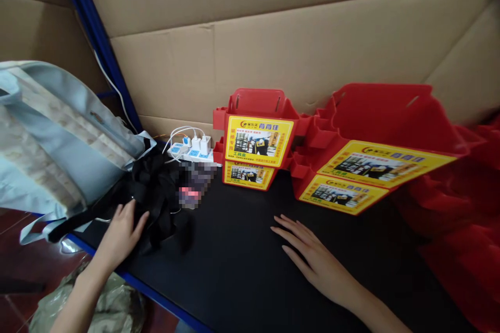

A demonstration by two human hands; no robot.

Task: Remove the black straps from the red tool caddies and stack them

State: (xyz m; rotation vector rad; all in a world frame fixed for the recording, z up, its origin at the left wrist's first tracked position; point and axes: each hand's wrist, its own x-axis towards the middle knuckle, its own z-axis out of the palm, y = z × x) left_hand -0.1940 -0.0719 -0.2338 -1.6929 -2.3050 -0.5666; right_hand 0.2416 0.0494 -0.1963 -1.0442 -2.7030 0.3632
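My left hand (pixel 122 231) lies at the near edge of a tangled heap of black straps (pixel 156 192). Its thumb stands apart from the fingers, whose tips touch the straps; no grip on them is visible. My right hand (pixel 308 250) is spread palm down, low over the black tabletop (pixel 234 270), and holds nothing. Beyond it stand two nested stacks of red plastic tool boxes with yellow labels: a smaller box stack (pixel 260 140) in the middle and a larger box stack (pixel 375 161) to the right.
A light blue backpack (pixel 58 130) leans at the left. Behind the straps sits a white power strip (pixel 191 152) with chargers and cables, near a blurred-out patch. More red boxes (pixel 469 218) fill the right side. Cardboard (pixel 273 52) lines the back, and a plastic bag (pixel 113 302) lies below.
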